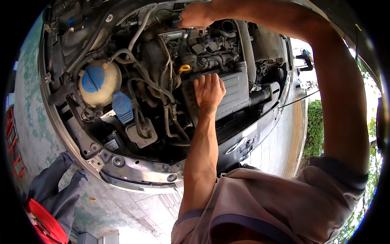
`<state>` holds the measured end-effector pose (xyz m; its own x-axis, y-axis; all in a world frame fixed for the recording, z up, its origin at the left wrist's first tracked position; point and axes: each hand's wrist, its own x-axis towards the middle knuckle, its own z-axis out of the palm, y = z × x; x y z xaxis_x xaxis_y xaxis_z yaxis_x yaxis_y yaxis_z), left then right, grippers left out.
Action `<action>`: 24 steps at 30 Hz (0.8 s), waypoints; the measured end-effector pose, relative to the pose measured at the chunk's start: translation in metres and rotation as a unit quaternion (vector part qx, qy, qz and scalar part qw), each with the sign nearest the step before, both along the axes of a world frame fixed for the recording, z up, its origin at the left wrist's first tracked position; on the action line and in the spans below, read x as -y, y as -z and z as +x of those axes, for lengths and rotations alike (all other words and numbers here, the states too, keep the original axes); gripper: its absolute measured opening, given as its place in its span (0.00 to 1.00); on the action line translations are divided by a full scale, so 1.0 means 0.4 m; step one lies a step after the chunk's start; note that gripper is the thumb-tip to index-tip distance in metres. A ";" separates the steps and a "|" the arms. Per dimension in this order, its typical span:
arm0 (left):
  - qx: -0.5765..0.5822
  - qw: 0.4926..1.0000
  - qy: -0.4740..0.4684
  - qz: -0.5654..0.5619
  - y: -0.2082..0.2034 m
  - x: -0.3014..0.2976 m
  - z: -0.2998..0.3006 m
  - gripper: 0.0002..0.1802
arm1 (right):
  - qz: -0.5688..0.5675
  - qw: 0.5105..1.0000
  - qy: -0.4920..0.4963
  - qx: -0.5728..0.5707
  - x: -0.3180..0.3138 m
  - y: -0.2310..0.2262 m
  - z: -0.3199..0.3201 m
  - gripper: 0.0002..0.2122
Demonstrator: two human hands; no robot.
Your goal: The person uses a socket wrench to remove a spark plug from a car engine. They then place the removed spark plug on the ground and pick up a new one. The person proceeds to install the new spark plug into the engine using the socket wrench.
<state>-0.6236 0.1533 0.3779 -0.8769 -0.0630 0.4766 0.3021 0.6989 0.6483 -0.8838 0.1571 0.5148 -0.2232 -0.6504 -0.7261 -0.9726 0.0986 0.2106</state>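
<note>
My left hand (209, 90) rests on the near-left edge of the black ribbed air filter housing (229, 91). Its fingers curl down over that edge and their tips are hidden. At the far side of the engine, my right hand (196, 16) is closed. What it grips is mostly covered by the fingers; a short shiny metal piece (186, 35) shows just below it. Between the hands sits the yellow dipstick ring (184, 68). Black ignition coils and wiring (209, 44) lie on the engine to the right of the metal piece.
On the left stand a coolant tank (106, 87) with a blue cap and a blue washer filler cap (122, 106). Hoses (156, 85) run between them and the engine. The car's front panel (138, 168) curves along the near side. Another person's grey-trousered legs (55, 187) show at lower left.
</note>
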 end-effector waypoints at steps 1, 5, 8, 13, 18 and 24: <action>0.003 1.000 0.003 0.002 -0.001 0.000 0.002 0.11 | 0.027 0.969 0.244 0.039 -0.005 0.001 0.012 0.08; 0.004 1.000 0.006 -0.001 0.006 0.003 -0.003 0.11 | -0.001 0.709 0.688 0.154 0.008 -0.028 0.062 0.09; 0.003 1.000 0.011 0.013 0.002 -0.008 -0.001 0.11 | 0.005 0.937 0.347 0.036 -0.008 -0.010 0.058 0.09; 0.007 1.000 0.006 0.012 0.002 -0.001 0.000 0.09 | -0.100 0.987 -0.117 -0.044 -0.050 0.002 0.019 0.07; -0.001 1.000 0.002 0.005 -0.001 0.006 -0.003 0.08 | -0.002 0.823 0.553 0.128 0.015 -0.037 0.054 0.11; 0.003 1.000 -0.012 -0.015 0.002 0.007 -0.002 0.08 | -0.095 0.987 0.118 -0.054 -0.032 0.002 0.069 0.09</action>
